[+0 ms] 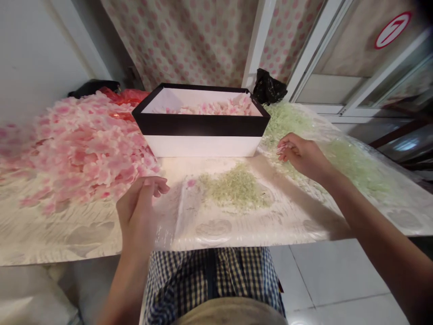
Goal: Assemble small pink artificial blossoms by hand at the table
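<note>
1. Left hand [138, 212]: held over the near edge of the surface, beside the heap of pink petals. Its fingers [149, 187] are loosely curled and partly open, with nothing visible in them.
2. Right hand [302, 155]: held above the green bits at the right, near the box's right corner. Its fingers [284, 148] are drawn together, with a small pale pink piece at the tips; too small to tell whether it is gripped.
3. Pink artificial petals [81, 149]: large loose heap on the left of the surface, touching the box's left side.
4. Box [201, 146]: rectangular, white with a black upper band and rim, standing upright at the back centre of the surface. More pink petals [216, 107] lie inside.
5. Pale green bits [235, 187]: small mound in front of the box, between the hands. Thinner green drifts [355, 167] spread to the right.
6. Surface [237, 230]: covered with clear plastic sheeting over a patterned cream cloth.
7. Black plastic bag [267, 86]: crumpled behind the box's right corner.
8. Red plastic [125, 97]: behind the petal heap.
9. Polka-dot curtain [189, 36]: hanging behind the surface.
10. Checked garment [209, 280]: on the person, below the surface edge.
</note>
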`<state>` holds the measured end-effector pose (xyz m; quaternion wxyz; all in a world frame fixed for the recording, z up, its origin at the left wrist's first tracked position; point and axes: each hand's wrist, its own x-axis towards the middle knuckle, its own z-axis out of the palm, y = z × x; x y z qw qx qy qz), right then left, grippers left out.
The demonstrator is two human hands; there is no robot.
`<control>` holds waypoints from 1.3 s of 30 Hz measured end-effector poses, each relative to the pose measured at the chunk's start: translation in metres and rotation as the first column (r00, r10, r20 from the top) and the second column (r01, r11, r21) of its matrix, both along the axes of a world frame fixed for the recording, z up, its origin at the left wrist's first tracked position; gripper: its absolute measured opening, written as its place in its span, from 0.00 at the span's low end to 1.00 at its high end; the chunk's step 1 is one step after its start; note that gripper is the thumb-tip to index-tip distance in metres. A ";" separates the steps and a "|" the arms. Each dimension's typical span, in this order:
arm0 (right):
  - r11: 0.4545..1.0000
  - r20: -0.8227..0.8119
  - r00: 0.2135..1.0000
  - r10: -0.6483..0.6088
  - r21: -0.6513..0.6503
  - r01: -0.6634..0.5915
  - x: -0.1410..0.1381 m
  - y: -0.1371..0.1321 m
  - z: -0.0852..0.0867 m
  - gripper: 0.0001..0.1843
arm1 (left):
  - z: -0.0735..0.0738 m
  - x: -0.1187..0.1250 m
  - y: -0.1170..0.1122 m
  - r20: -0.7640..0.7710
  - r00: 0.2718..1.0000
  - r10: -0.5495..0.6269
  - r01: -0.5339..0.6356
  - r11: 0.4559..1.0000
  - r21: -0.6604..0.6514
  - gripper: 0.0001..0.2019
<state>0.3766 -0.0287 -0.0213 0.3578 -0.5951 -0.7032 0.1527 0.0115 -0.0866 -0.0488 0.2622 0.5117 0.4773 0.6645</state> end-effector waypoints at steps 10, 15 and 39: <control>0.990 -0.692 0.708 0.143 0.093 -0.109 -0.024 -0.007 0.025 0.07 | -0.001 -0.002 0.000 -0.093 0.996 -0.010 0.007 0.999 -0.035 0.12; 0.909 -0.864 0.443 0.241 0.040 -0.415 -0.084 -0.025 0.039 0.07 | 0.003 0.002 -0.007 -0.402 0.913 -0.072 0.092 0.995 0.029 0.08; 0.709 -0.979 0.202 -0.005 -0.146 -0.689 -0.187 -0.020 0.002 0.06 | 0.007 0.020 -0.010 -0.665 0.745 -0.060 0.273 0.936 0.222 0.03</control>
